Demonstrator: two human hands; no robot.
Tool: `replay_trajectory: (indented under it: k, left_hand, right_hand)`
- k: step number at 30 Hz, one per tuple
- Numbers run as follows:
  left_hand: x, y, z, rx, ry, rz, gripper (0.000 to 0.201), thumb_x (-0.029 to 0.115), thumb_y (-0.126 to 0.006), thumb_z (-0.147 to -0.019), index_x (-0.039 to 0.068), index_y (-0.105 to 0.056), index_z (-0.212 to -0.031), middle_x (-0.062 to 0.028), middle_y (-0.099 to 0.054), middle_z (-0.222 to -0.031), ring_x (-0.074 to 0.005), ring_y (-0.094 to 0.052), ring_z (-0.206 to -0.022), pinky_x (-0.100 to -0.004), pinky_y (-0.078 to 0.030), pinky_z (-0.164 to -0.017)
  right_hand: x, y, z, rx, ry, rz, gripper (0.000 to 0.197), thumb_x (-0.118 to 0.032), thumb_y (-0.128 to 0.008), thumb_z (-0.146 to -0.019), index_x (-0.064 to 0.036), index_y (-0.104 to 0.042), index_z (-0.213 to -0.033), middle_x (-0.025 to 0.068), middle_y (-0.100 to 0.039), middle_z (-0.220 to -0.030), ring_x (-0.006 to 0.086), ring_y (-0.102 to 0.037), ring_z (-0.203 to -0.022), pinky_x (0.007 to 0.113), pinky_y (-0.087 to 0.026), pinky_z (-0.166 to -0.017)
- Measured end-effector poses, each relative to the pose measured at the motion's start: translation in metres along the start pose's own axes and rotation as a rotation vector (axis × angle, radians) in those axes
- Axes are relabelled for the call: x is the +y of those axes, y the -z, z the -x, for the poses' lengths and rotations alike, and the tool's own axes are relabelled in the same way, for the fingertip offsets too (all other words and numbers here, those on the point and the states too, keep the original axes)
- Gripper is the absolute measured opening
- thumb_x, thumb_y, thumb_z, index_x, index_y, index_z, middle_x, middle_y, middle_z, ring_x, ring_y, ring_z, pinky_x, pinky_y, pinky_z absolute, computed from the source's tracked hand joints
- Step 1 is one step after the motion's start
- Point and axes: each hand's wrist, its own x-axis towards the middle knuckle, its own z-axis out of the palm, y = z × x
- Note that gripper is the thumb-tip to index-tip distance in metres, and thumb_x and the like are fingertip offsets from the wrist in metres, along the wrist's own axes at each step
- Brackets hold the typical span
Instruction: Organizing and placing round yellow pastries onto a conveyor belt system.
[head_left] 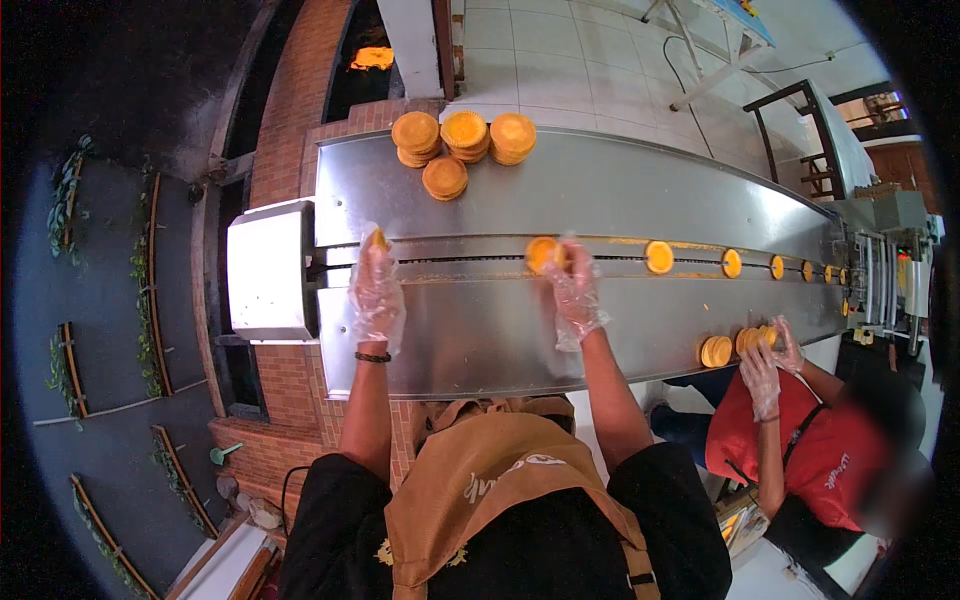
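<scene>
The work surface is a long stainless-steel conveyor table (pixel 600 200) with a narrow belt channel (pixel 470 262) running along its middle. Both hands wear clear disposable gloves.

The left hand (pixel 376 290) reaches to the channel near the table's left end, just beside a white metal housing (pixel 268 268). Its fingertips are pinched on a small round golden pastry shell (pixel 378 239), which is mostly hidden by the glove. A dark band (pixel 372 357) sits on the left wrist.

The right hand (pixel 572 292) reaches to the channel near the table's middle. Its fingers are curled around a second round pastry shell (pixel 543 253), which is held on edge over the belt.

To the right of that hand, a single-file row of pastry shells (pixel 659 257) lies on the belt, extending toward the table's right end, where a machine (pixel 890 270) stands.

At the far edge of the table, toward the left end, four stacks of pastry shells (pixel 463 134) stand close together, three in a row and one just in front.

At the near edge toward the right end, a second person in a red apron (pixel 820 450) works with gloved hands (pixel 775 360) at a short stack of shells (pixel 716 351) lying on the table surface.

The wearer has on a tan apron (pixel 500 480) over dark sleeves.
</scene>
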Motion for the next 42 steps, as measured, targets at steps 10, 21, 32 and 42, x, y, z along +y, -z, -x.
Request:
replay_trajectory:
  k: [10,21,32,42]
  left_hand:
    - [-0.041,0.042,-0.010,-0.052,-0.117,-0.783,0.034,0.028,-0.047,-0.094,0.000,-0.062,-0.109,-0.0215,-0.063,-0.103,-0.0384,-0.060,-0.094,-0.0440,-0.048,-0.083]
    - [-0.031,0.081,0.035,0.189,-0.235,-0.640,0.034,0.021,-0.060,-0.087,-0.001,-0.059,-0.112,-0.0182,-0.062,-0.108,-0.0291,-0.060,-0.101,-0.0383,-0.050,-0.087]
    - [-0.058,0.162,-0.017,0.628,-0.078,-0.613,0.033,0.022,-0.061,-0.088,-0.005,-0.060,-0.107,-0.0200,-0.062,-0.100,-0.0274,-0.063,-0.089,-0.0335,-0.055,-0.075]
    - [-0.028,0.132,-0.020,0.576,-0.165,-1.004,0.022,0.014,-0.058,-0.085,0.002,-0.067,-0.101,-0.0184,-0.064,-0.104,-0.0318,-0.061,-0.100,-0.0398,-0.050,-0.090]
  right_hand:
    - [0.030,-0.048,-0.087,-0.179,0.080,0.045,0.042,-0.022,-0.065,-0.085,-0.0065,-0.052,-0.121,0.0130,-0.059,-0.110,0.0253,-0.058,-0.103,0.039,-0.047,-0.091]
    - [-0.107,-0.075,-0.168,-0.237,0.216,0.590,0.047,-0.030,-0.076,-0.067,-0.0100,-0.058,-0.106,0.0142,-0.055,-0.112,0.0329,-0.053,-0.109,0.040,-0.045,-0.093]
    - [-0.031,-0.097,0.016,0.076,0.422,0.367,0.073,-0.023,-0.082,-0.060,-0.0098,-0.043,-0.120,0.0155,-0.052,-0.116,0.0376,-0.051,-0.108,0.047,-0.042,-0.092]
    - [-0.056,-0.146,0.019,-0.627,-0.208,-0.440,0.052,-0.035,-0.058,-0.091,-0.0035,-0.043,-0.129,0.0118,-0.054,-0.108,0.0219,-0.056,-0.096,0.035,-0.047,-0.086]
